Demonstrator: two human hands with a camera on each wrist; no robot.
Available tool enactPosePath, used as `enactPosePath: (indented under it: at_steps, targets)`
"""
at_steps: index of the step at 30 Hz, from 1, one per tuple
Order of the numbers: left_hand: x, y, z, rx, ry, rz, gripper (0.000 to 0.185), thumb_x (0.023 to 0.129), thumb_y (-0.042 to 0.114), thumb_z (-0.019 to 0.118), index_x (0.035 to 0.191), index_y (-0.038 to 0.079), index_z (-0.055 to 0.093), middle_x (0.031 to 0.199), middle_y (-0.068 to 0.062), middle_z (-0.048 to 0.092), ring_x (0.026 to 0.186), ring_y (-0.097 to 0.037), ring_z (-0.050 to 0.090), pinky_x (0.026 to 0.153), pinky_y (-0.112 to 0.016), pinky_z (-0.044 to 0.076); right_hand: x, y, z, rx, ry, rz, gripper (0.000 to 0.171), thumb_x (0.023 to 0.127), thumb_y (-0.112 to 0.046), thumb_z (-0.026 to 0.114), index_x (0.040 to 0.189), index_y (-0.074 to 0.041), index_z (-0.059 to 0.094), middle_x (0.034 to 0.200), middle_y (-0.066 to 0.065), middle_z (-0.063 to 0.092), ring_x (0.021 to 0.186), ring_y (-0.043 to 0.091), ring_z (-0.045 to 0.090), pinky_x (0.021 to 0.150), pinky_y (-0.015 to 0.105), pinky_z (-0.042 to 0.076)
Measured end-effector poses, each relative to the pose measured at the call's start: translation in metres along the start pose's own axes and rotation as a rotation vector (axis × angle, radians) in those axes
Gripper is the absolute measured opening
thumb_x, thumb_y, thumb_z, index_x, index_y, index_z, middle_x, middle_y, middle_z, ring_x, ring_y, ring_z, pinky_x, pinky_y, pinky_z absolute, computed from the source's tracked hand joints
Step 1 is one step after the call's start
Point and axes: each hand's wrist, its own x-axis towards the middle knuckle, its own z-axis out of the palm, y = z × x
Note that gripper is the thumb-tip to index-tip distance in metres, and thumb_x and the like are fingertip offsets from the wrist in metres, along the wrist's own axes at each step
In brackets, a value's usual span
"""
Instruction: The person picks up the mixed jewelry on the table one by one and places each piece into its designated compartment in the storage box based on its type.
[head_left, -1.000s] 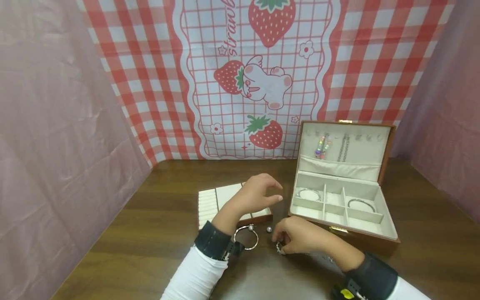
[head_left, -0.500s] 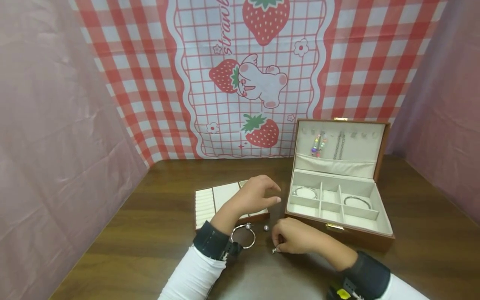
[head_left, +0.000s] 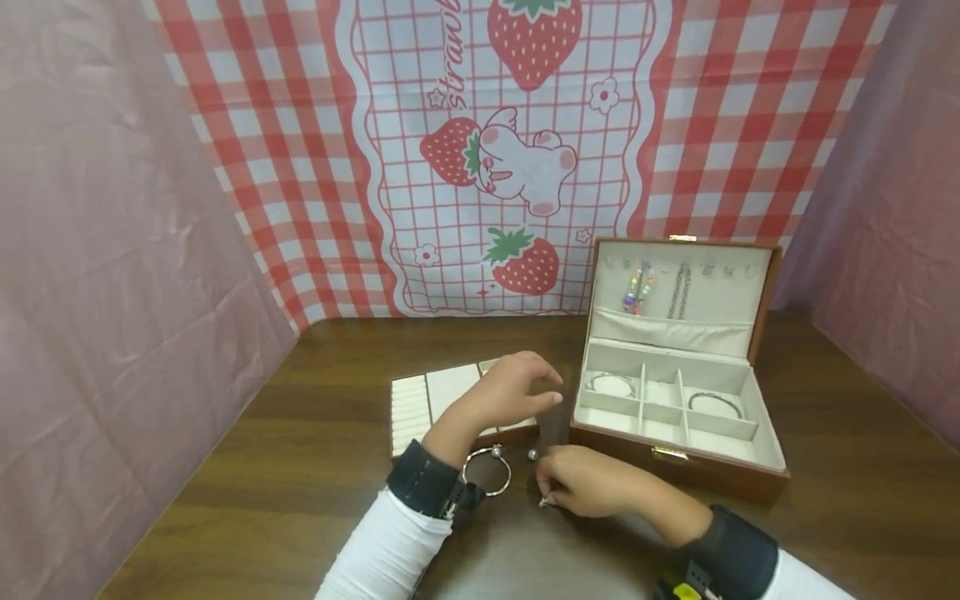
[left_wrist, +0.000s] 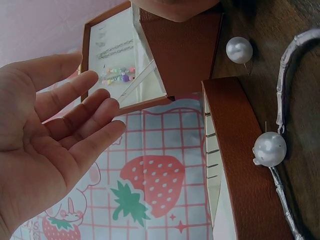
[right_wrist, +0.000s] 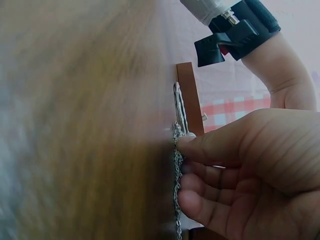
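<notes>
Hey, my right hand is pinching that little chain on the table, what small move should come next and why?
Probably lift the chain straight up off the table. The right hand already pinches it with its grip closed, yet the chain lies on the wood. The open jewelry box sits just behind, and the left hand hovers open above the tray, out of the way.

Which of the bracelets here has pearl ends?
The open bangle lying on the table beside the left wrist; the two in the jewelry box compartments are plain silver.
</notes>
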Motion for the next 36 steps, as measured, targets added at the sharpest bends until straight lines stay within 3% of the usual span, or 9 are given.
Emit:
enactPosePath:
  at_steps: [3,7,14,19,23,27,30,34,36]
  targets:
    - [-0.001,0.000,-0.002,-0.003,0.005,0.008,0.021,0.093,0.018,0.066,0.108,0.005,0.072,0.107,-0.006,0.068,0.107,-0.020,0.060,0.096,-0.028,0.046,0.001,-0.003,0.000,0.026,0.024,-0.020,0.026,0.084,0.002,0.066,0.074,-0.018,0.054,0.074,-0.015,0.044,0.069,-0.001,0.041,0.063,0.019,0.043]
    - [-0.003,0.001,-0.004,-0.033,0.009,-0.008,0.022,0.094,0.018,0.066,0.109,0.003,0.071,0.108,-0.008,0.068,0.108,-0.020,0.059,0.095,-0.029,0.046,0.003,-0.006,-0.003,0.178,0.065,-0.002,0.022,0.088,0.001,0.064,0.079,-0.016,0.055,0.073,-0.014,0.050,0.063,-0.001,0.044,0.058,0.019,0.045]
    - [-0.004,0.002,-0.004,-0.110,0.019,-0.045,0.021,0.096,0.018,0.063,0.109,0.005,0.071,0.106,-0.005,0.067,0.101,-0.017,0.061,0.087,-0.025,0.049,-0.001,-0.011,-0.025,0.277,0.254,0.042,0.009,0.087,-0.001,0.067,0.092,-0.009,0.068,0.079,-0.008,0.066,0.071,0.001,0.059,0.065,0.024,0.052]
    - [-0.002,0.005,-0.005,-0.304,0.053,-0.107,0.020,0.099,0.018,0.056,0.110,0.008,0.071,0.104,-0.001,0.069,0.096,-0.009,0.062,0.082,-0.024,0.050,-0.012,-0.016,-0.053,0.264,0.402,0.052,0.009,0.089,-0.003,0.067,0.094,-0.009,0.071,0.082,-0.005,0.068,0.075,0.004,0.059,0.068,0.026,0.053]
    - [-0.002,0.008,-0.004,-0.546,0.028,-0.130,0.023,0.099,0.009,0.052,0.113,0.004,0.069,0.104,-0.005,0.070,0.093,-0.010,0.064,0.083,-0.027,0.052,-0.022,-0.021,-0.070,0.333,0.482,0.082,0.010,0.090,0.000,0.066,0.096,-0.007,0.071,0.089,-0.001,0.069,0.080,0.009,0.063,0.071,0.026,0.055]
    - [-0.002,0.013,0.000,-0.828,-0.062,-0.074,0.032,0.098,0.005,0.042,0.119,-0.009,0.062,0.114,-0.020,0.066,0.099,-0.019,0.066,0.091,-0.034,0.052,-0.030,-0.025,-0.080,0.390,0.547,0.096,0.010,0.091,0.002,0.064,0.098,-0.002,0.070,0.091,0.007,0.071,0.078,0.011,0.066,0.068,0.026,0.057]
    - [-0.002,0.016,0.004,-1.009,-0.155,0.003,0.045,0.103,0.018,0.032,0.125,-0.016,0.053,0.121,-0.032,0.059,0.109,-0.028,0.064,0.097,-0.039,0.049,-0.034,-0.027,-0.086,0.379,0.608,0.087,0.010,0.091,0.004,0.063,0.099,0.001,0.069,0.090,0.009,0.071,0.074,0.012,0.067,0.065,0.025,0.057]
    - [-0.001,0.021,0.010,-1.127,-0.272,0.147,0.073,0.107,0.043,0.019,0.127,-0.021,0.046,0.119,-0.040,0.055,0.113,-0.039,0.059,0.101,-0.043,0.046,-0.038,-0.030,-0.092,0.305,0.717,0.067,0.012,0.089,0.006,0.065,0.097,0.000,0.070,0.089,0.007,0.071,0.073,0.011,0.067,0.064,0.022,0.056]
    - [-0.001,0.025,0.012,-1.149,-0.314,0.199,0.069,0.108,0.040,0.020,0.126,-0.022,0.045,0.115,-0.039,0.057,0.111,-0.040,0.061,0.101,-0.043,0.046,-0.040,-0.033,-0.094,0.271,0.776,0.057,0.013,0.087,0.007,0.066,0.097,-0.001,0.071,0.088,0.005,0.071,0.070,0.009,0.066,0.061,0.019,0.054]
